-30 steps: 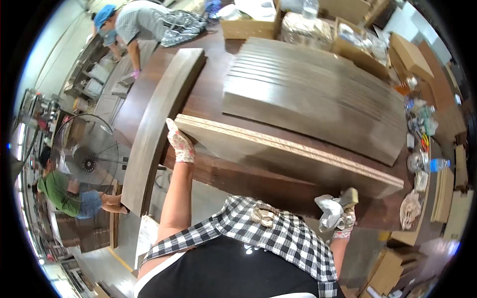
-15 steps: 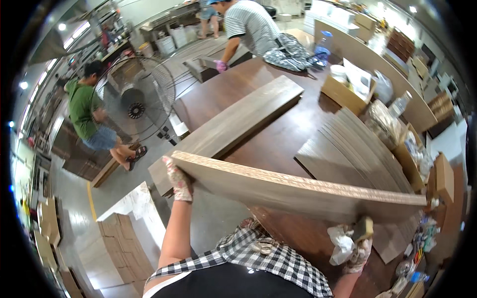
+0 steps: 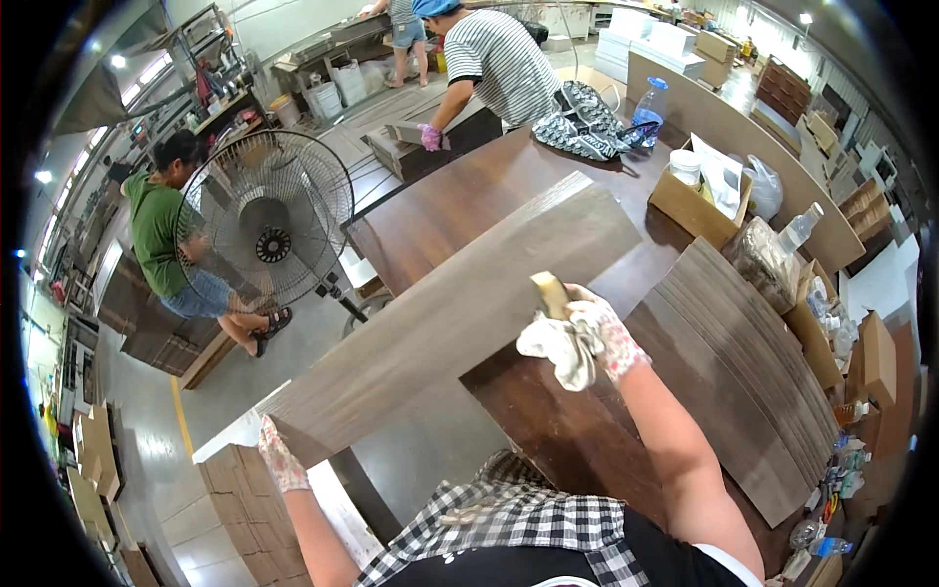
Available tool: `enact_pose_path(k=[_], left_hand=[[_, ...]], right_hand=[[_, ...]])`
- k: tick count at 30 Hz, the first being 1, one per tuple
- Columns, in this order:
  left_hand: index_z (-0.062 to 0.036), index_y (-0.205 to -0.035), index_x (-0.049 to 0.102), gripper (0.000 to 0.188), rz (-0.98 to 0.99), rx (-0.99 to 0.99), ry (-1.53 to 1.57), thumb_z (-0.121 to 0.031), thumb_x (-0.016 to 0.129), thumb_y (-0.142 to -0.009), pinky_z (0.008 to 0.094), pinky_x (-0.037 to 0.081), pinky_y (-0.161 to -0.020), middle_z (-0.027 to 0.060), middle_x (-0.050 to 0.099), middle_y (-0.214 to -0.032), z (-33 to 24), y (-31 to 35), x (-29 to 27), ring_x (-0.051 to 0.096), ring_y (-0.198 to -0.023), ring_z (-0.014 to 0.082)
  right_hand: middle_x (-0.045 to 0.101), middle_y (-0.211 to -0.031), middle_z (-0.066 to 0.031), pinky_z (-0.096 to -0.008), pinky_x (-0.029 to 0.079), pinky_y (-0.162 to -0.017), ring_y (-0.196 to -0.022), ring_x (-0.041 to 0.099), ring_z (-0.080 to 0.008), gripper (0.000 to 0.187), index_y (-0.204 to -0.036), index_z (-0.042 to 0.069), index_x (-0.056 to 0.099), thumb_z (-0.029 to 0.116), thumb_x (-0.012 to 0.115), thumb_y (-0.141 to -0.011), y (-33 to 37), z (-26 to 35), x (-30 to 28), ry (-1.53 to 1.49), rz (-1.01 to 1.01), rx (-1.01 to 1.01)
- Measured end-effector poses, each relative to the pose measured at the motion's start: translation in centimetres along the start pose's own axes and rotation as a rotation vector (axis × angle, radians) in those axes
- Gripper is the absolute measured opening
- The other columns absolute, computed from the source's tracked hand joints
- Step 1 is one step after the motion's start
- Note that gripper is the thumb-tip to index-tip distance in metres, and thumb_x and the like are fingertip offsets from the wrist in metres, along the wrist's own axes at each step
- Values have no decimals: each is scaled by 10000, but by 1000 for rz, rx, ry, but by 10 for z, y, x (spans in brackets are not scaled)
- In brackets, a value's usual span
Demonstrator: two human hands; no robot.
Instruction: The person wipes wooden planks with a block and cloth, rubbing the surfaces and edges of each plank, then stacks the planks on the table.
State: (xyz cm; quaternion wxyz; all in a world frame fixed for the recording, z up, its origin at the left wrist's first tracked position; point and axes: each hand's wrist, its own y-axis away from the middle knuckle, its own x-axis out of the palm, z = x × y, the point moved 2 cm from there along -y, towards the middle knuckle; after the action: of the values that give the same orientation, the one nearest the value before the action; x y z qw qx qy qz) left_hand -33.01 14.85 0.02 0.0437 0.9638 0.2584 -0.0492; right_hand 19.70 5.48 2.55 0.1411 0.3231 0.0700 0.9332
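At 6 o'clock, nearest the viewer, a black-and-white checked apron (image 3: 558, 521) covers a black top (image 3: 650, 536), whose small white marking is too indistinct to read. Between 7 and 8 o'clock, the gloved left hand (image 3: 282, 455) grasps the near end of a long grey-brown board (image 3: 460, 293), which runs obliquely across the centre toward 1 o'clock. Between 3 and 4 o'clock from the centre, the right hand (image 3: 608, 338), in a floral-patterned glove, is clenched around a pale block (image 3: 551, 293) and a bunched white cloth (image 3: 562, 350); whether the block touches the board cannot be told. Beneath, a dark brown table (image 3: 528, 416) shows its bare surface at 5 o'clock. A fanned stack of similar boards (image 3: 743, 367) lies toward 3 and 4 o'clock, with a bottle (image 3: 831, 546) bearing a blue label, its text illegible, farther out at 4. At 2 o'clock stands an open carton (image 3: 694, 210) containing a white tub (image 3: 686, 166). Near 1 o'clock, a dark patterned fabric (image 3: 582, 127) carries pale marks resembling lettering, unreadable at this scale, beside a blue-tinted bottle (image 3: 650, 106). Beyond, a caged fan (image 3: 272, 245) and a co-worker in green (image 3: 161, 230) occupy 9 to 10 o'clock; another in stripes (image 3: 504, 64) bends at 12.
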Motion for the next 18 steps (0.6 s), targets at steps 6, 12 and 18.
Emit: enact_pose_path(k=[6,12,18], left_hand=[[0,-1118,532,349,244,-98,-149,-257,518,-882,277,456,-718,62,567,-969,3,-18,34,544,-842,160],[15,-1172,485,356,421,-51,-117,-189,518,-881,291,475,-753,108,559,-1040,8,-14,60,549,-890,173],[16,-1151,494,322,428,-92,-46,-164,494,-884,284,481,-760,112,564,-1011,20,-16,71,552,-916,188]], right_hand=[[600,-902,-116,-304,528,-719,-787,616,-198,330,-1120,-4,499,40,559,-798,-53,8,4,-78,-26,-3],[593,-836,-58,-228,486,-656,-734,581,-115,327,-1133,-2,498,57,561,-818,-64,5,19,109,-14,-80],[599,-871,-77,-250,491,-653,-752,589,-136,331,-1097,2,518,43,601,-779,-53,-6,10,26,-11,-99]])
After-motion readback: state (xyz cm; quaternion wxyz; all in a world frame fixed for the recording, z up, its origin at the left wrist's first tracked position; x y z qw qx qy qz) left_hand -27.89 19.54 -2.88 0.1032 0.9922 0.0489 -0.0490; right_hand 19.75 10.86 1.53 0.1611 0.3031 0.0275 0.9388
